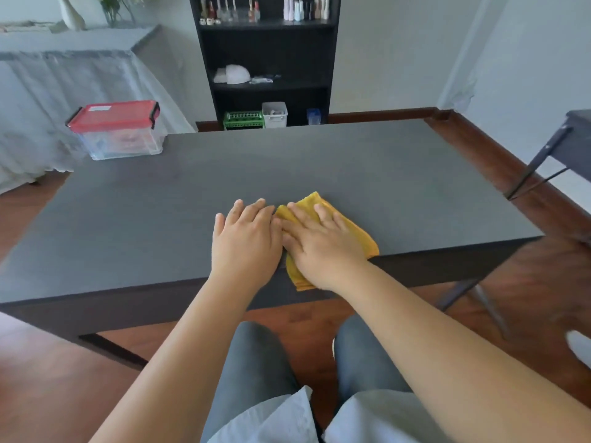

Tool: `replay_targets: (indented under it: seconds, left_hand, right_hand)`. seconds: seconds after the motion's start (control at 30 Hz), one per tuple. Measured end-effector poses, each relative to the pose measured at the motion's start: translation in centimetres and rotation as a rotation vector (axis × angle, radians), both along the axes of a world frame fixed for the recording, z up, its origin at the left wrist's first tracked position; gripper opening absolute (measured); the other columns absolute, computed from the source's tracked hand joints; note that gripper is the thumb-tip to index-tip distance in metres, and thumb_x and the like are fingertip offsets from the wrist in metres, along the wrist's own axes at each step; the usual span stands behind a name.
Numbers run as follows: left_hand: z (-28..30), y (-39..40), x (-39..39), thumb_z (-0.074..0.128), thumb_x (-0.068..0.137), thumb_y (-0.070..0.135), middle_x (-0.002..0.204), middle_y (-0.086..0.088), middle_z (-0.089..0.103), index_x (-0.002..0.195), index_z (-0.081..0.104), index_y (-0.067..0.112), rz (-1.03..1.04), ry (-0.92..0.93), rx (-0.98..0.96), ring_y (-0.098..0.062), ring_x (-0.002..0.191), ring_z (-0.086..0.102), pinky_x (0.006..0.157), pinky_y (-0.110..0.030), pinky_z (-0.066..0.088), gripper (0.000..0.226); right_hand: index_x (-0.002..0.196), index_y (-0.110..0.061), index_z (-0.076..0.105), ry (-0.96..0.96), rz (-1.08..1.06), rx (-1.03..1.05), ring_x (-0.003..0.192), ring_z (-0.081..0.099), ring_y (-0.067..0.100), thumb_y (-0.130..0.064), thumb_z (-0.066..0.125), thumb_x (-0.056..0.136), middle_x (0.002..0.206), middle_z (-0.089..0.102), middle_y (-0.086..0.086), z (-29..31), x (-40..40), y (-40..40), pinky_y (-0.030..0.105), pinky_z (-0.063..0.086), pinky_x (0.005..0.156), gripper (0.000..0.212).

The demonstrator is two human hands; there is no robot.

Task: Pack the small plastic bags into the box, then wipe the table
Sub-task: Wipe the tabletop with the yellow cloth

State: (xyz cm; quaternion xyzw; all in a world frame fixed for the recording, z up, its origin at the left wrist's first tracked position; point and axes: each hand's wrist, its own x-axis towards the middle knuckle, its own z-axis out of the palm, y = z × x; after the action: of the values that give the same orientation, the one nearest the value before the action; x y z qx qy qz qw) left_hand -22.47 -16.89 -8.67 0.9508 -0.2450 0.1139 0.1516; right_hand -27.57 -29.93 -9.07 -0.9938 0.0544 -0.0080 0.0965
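A folded yellow cloth [361,231] lies near the front edge of the dark grey table [287,167], one corner hanging over the edge. My right hand [319,244] presses flat on the cloth with straight fingers. Beside it, my left hand [246,241] rests flat on the bare tabletop, its fingers touching the cloth's left edge. A clear plastic box [120,131] with a closed red lid stands at the table's far left corner; small bags show dimly through its wall.
A black shelf unit [268,59] with bottles and small bins stands behind the table. A draped surface [48,91] lies at the left, and a dark stool or side table [563,145] at the right. The floor is brown wood.
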Motion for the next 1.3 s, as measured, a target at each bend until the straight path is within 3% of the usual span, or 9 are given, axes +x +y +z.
replay_targets:
  seconds: [0.33,0.5,0.57,0.77,0.9,1.17,1.3]
  left_hand:
    - [0.3,-1.8,-0.2,0.029,0.101,0.039,0.151,0.005,0.040,0.138,0.050,0.020,-0.032,0.089,0.025,-0.027,0.144,0.023,0.114,-0.047,0.018,0.047]
    - [0.3,-2.2,0.6,0.026,0.100,0.042,0.155,0.006,0.032,0.142,0.043,0.022,-0.024,0.130,0.070,-0.025,0.145,0.017,0.114,-0.049,0.016,0.049]
    - [0.4,-2.6,1.2,0.026,0.100,0.042,0.156,0.007,0.030,0.143,0.040,0.023,-0.023,0.136,0.092,-0.024,0.145,0.016,0.114,-0.049,0.017,0.049]
    - [0.3,-3.2,2.4,0.026,0.100,0.042,0.155,0.007,0.033,0.142,0.042,0.024,-0.003,0.119,0.102,-0.023,0.143,0.022,0.110,-0.049,0.022,0.048]
    - [0.0,-3.1,2.3,0.027,0.099,0.042,0.155,0.009,0.032,0.144,0.037,0.028,0.031,0.133,0.062,-0.022,0.143,0.024,0.111,-0.045,0.021,0.048]
    - [-0.3,-3.1,2.6,0.023,0.099,0.046,0.159,0.012,0.020,0.150,0.027,0.028,0.044,0.172,0.067,-0.019,0.147,0.014,0.117,-0.045,0.011,0.054]
    - [-0.2,-3.2,2.5,0.023,0.099,0.045,0.159,0.013,0.019,0.149,0.029,0.029,0.044,0.169,0.067,-0.018,0.147,0.012,0.117,-0.043,0.011,0.053]
  right_hand:
    - [0.143,-0.058,0.011,0.080,-0.501,0.016,0.146,0.006,0.030,-0.049,0.012,0.098,0.161,0.006,-0.014,0.7,-4.6,-19.5,0.050,0.005,0.115,0.047]
    - [0.144,-0.057,0.009,0.090,-0.658,0.006,0.146,0.005,0.033,-0.049,0.012,0.097,0.162,0.004,-0.013,0.2,-7.0,-20.7,0.049,0.004,0.116,0.048]
    - [0.144,-0.057,0.008,0.080,-0.595,-0.025,0.145,0.005,0.034,-0.048,0.013,0.097,0.162,0.002,-0.013,0.1,-6.5,-17.9,0.049,0.005,0.116,0.048]
    - [0.145,-0.055,0.007,0.048,-0.025,0.004,0.147,-0.005,0.032,-0.054,0.011,0.098,0.161,-0.005,-0.013,0.0,-0.4,-7.3,0.051,-0.004,0.116,0.047]
    - [0.145,-0.056,0.007,0.100,0.086,0.034,0.147,-0.009,0.031,-0.054,0.011,0.099,0.161,-0.004,-0.013,0.9,5.6,-6.8,0.051,-0.006,0.117,0.047]
    - [0.148,-0.049,0.008,0.137,-0.097,0.066,0.148,-0.001,0.029,-0.045,0.011,0.100,0.162,-0.001,-0.013,1.8,13.2,-14.1,0.049,0.002,0.117,0.048]
    - [0.150,-0.045,0.007,0.095,-0.358,0.072,0.147,0.000,0.030,-0.041,0.009,0.099,0.162,0.000,-0.010,2.1,11.9,-20.7,0.047,0.002,0.117,0.051]
